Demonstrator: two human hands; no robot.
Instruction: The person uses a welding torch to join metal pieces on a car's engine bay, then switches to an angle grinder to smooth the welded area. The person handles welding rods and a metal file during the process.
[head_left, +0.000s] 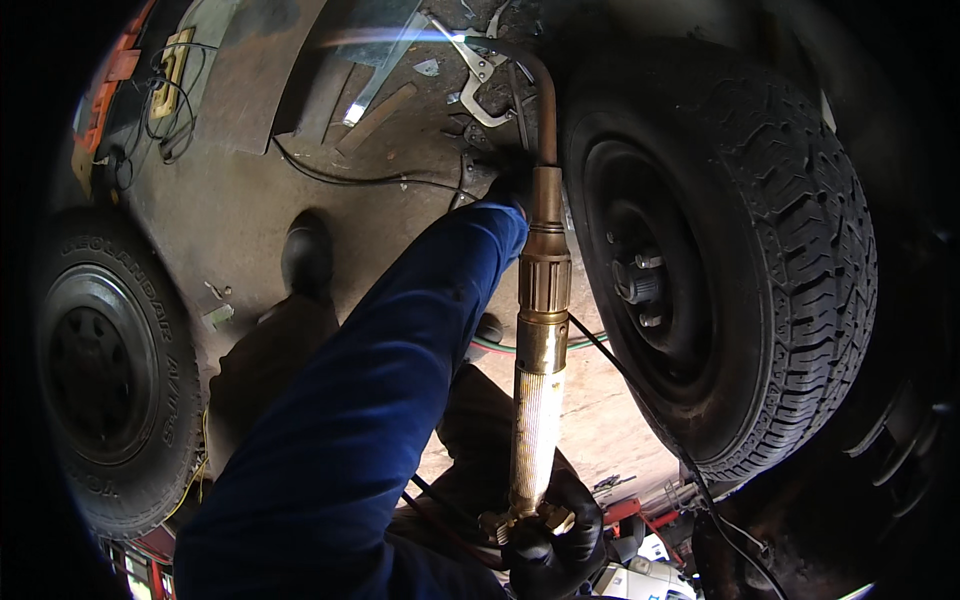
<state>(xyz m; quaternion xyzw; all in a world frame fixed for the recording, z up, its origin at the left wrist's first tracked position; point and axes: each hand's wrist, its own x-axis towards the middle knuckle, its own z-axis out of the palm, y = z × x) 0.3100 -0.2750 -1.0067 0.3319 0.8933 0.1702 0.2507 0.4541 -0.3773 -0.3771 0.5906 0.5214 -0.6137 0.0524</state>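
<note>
A lit brass gas torch [541,320] stands lengthwise before me, its bent copper tube ending in a pale blue flame [400,37] that points left. At its lower end, by the valve knobs, my right hand [568,535] in a black glove has its fingers curled round the torch. My left arm, in a blue sleeve, stretches up to the torch's upper part. Its dark-gloved left hand [508,183] is beside and partly behind the torch; the fingers are hidden. A locking C-clamp [476,75] lies on the floor below the flame.
A large tyre [800,270] on a black wheel stands close on the right. Another wheel [95,355] is at the left. Metal sheets [255,75], scraps and a black cable [350,181] lie on the floor. Red and green hoses [590,342] run behind the torch.
</note>
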